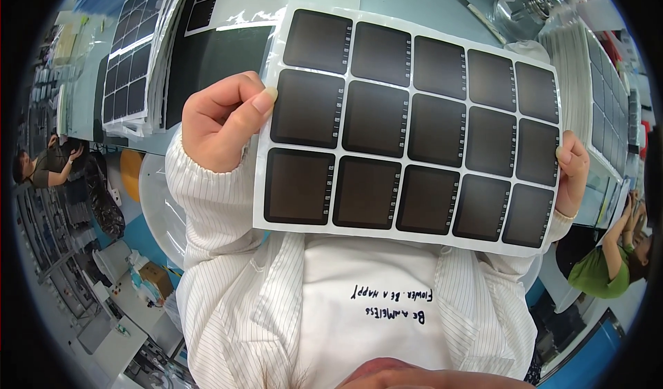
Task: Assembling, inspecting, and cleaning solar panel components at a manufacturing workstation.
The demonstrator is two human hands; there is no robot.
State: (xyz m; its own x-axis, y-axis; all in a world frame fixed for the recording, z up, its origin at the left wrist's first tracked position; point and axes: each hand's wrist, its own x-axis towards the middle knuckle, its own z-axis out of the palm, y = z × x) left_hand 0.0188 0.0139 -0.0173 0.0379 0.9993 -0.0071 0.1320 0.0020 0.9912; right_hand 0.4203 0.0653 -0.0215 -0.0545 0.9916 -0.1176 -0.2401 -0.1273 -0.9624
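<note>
A white-edged sheet (407, 92) with rows of dark, rounded rectangular panels is held up in front of my chest, above the near side of the table. My left hand (222, 123) pinches its left edge between thumb and bent fingers. At the opposite edge, my right hand (572, 175) grips the sheet with the thumb on the front; its other fingers are partly hidden behind. The sheet looks nearly flat and slightly tilted, its right side a little lower.
A stack of similar sheets (128, 78) lies to the left beside a dark mat (224, 61). Another thick stack (604, 95) stands at the right. At the back are a thin-bladed knife (476, 14) and a clear bottle (521, 12). People sit at the far left and right.
</note>
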